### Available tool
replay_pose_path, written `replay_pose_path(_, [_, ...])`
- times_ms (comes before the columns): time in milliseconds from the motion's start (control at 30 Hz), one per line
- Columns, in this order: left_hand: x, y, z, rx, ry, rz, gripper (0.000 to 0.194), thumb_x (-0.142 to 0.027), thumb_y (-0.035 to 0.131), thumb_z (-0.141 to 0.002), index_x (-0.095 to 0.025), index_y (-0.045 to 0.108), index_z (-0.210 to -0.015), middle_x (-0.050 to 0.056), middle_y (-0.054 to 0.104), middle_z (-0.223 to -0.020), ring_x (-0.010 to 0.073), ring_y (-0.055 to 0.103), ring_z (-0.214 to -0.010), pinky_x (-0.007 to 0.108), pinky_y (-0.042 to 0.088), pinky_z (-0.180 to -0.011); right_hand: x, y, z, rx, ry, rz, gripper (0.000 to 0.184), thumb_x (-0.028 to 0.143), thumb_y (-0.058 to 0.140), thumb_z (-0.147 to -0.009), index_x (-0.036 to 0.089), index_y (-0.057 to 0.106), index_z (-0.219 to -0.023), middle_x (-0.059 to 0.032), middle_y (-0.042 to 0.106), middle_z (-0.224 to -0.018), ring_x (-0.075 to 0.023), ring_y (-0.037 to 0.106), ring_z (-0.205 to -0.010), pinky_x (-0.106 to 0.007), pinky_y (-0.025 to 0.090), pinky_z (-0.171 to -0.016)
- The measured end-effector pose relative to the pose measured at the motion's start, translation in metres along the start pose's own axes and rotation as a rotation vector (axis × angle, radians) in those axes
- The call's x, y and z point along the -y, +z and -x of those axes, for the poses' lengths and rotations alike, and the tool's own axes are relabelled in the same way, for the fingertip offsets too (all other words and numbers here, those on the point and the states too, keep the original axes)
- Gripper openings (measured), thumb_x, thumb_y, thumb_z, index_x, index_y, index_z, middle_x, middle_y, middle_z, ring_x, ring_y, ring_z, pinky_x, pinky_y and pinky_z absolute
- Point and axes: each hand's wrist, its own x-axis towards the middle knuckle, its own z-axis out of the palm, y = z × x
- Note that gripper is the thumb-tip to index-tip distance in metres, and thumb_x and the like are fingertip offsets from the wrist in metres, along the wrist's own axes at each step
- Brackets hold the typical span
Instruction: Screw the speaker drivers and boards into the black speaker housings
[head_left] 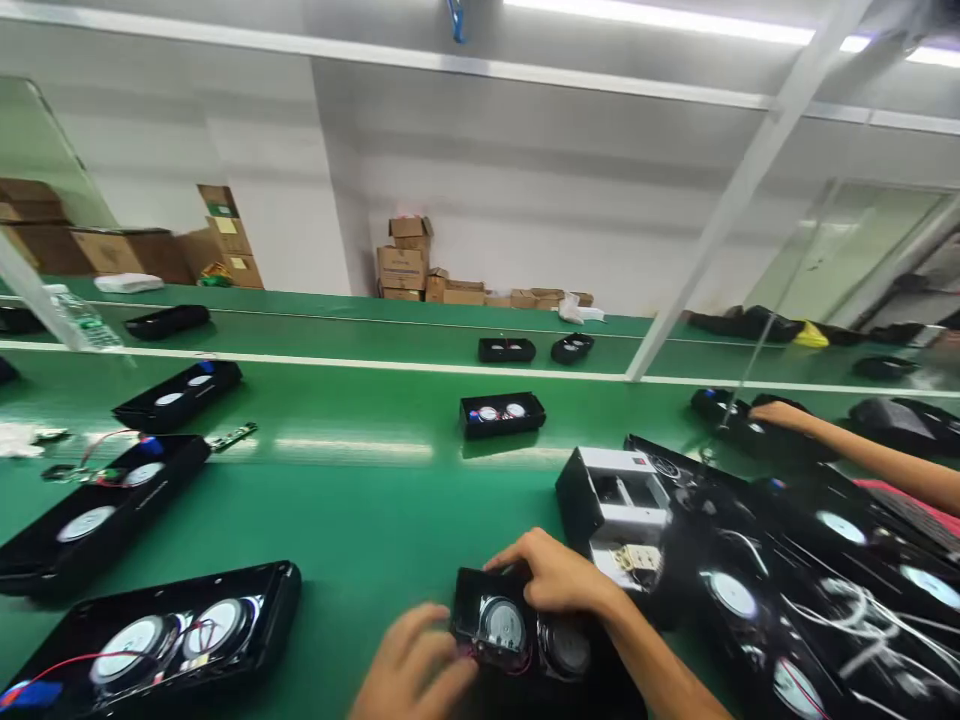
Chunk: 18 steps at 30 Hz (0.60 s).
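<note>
In the head view a black speaker housing (517,660) with two round drivers and thin red wires lies near the bottom middle, its lower part cut off. My right hand (551,570) reaches over its top edge, with the fingers closed on the rim between and above the drivers. At the housing's left edge is my left hand (420,665), blurred by motion, its bent fingers close to the red wire. Whether those fingers hold anything I cannot make out. To the left lies another black speaker housing (247,650) with two pale drivers and red wire.
A white-and-black box with compartments (626,500) stands right of my hands. Beyond it, several black housings and white cables (862,620) crowd the right side. A co-worker's arm (870,440) reaches in there. More housings (502,413) sit on the green bench (352,530). Cardboard boxes (403,268) stand behind.
</note>
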Motion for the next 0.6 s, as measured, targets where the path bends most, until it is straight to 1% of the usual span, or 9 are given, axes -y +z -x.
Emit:
replay_pose_path(67, [0.014,-0.017,-0.005,-0.021,0.095,-0.023,0.043,-0.064,0.073,-0.089,-0.03,0.071,-0.115,0.007,0.074,-0.1,0.0323,0.072,-0.121,0.046,0.065,-0.099,0.005,-0.007,0.004,0.018,-0.013,0.074,0.072,-0.004,0.052,-0.054,0.022,0.085,-0.114,-0.0059,0.086,-0.105,-0.027,0.081,-0.095,-0.029,0.061,-0.081])
replay_pose_path(133, [0.021,-0.023,-0.011,-0.006,0.132,0.011,0.052,-0.07,0.075,-0.084,-0.027,0.07,-0.112,0.009,0.073,-0.101,0.0341,0.071,-0.122,0.045,0.068,-0.093,0.01,-0.001,0.012,-0.085,-0.009,0.08,0.062,-0.003,0.059,-0.064,0.023,0.085,-0.114,-0.0068,0.084,-0.117,-0.0277,0.077,-0.108,-0.034,0.058,-0.095])
replay_pose_path(200, [0.018,-0.021,-0.016,0.009,0.115,0.074,0.042,-0.064,0.075,-0.087,-0.026,0.068,-0.104,0.008,0.072,-0.099,0.0329,0.071,-0.124,0.043,0.068,-0.093,0.019,0.013,0.024,-0.183,-0.04,0.11,0.045,0.005,0.069,-0.076,0.024,0.084,-0.114,-0.0067,0.082,-0.119,-0.0279,0.074,-0.113,-0.037,0.054,-0.103])
replay_pose_path(267, [0.01,-0.017,-0.02,0.029,0.082,0.141,0.024,-0.048,0.074,-0.093,-0.026,0.067,-0.096,0.006,0.072,-0.095,0.0297,0.07,-0.126,0.041,0.065,-0.099,0.026,0.03,0.033,-0.186,-0.095,0.171,0.032,0.015,0.077,-0.08,0.027,0.084,-0.109,-0.0047,0.084,-0.109,-0.0261,0.075,-0.102,-0.035,0.056,-0.093])
replay_pose_path(333, [0.001,-0.013,-0.025,0.026,0.034,0.203,0.012,-0.033,0.071,-0.097,-0.026,0.065,-0.089,0.003,0.071,-0.089,0.0258,0.071,-0.125,0.038,0.063,-0.103,0.029,0.041,0.037,-0.17,-0.104,0.203,0.027,0.013,0.074,-0.083,0.028,0.085,-0.103,-0.0034,0.084,-0.098,-0.0234,0.076,-0.09,-0.032,0.055,-0.082])
replay_pose_path(400, [-0.005,-0.01,-0.029,-0.008,-0.044,0.246,0.016,-0.026,0.066,-0.098,-0.026,0.063,-0.082,0.001,0.07,-0.084,0.0226,0.073,-0.119,0.034,0.063,-0.101,0.027,0.043,0.038,-0.219,-0.032,0.092,0.029,0.007,0.068,-0.085,0.026,0.086,-0.098,-0.0032,0.085,-0.095,-0.0217,0.076,-0.088,-0.031,0.055,-0.082])
replay_pose_path(500, [-0.01,-0.005,-0.034,-0.049,-0.179,0.269,0.024,-0.03,0.065,-0.099,-0.025,0.06,-0.075,0.0,0.069,-0.08,0.022,0.076,-0.108,0.032,0.065,-0.091,0.021,0.036,0.04,-0.271,0.073,-0.193,0.023,0.008,0.073,-0.082,0.024,0.086,-0.091,-0.0023,0.084,-0.092,-0.0212,0.075,-0.088,-0.029,0.055,-0.082])
replay_pose_path(533, [-0.01,-0.004,-0.035,-0.039,-0.217,0.271,0.026,-0.033,0.064,-0.098,-0.025,0.06,-0.075,0.001,0.07,-0.081,0.023,0.076,-0.108,0.032,0.066,-0.088,0.02,0.034,0.043,-0.281,0.082,-0.232,0.021,0.008,0.074,-0.081,0.024,0.085,-0.089,-0.0014,0.083,-0.09,-0.0209,0.075,-0.087,-0.029,0.055,-0.082])
replay_pose_path(600, [-0.011,-0.001,-0.036,-0.008,-0.307,0.275,0.025,-0.041,0.062,-0.099,-0.025,0.064,-0.08,0.004,0.075,-0.093,0.0261,0.076,-0.113,0.036,0.067,-0.088,0.019,0.034,0.052,-0.328,0.046,-0.176,0.021,0.008,0.069,-0.086,0.023,0.082,-0.092,-0.0011,0.08,-0.091,-0.0199,0.073,-0.087,-0.03,0.054,-0.081])
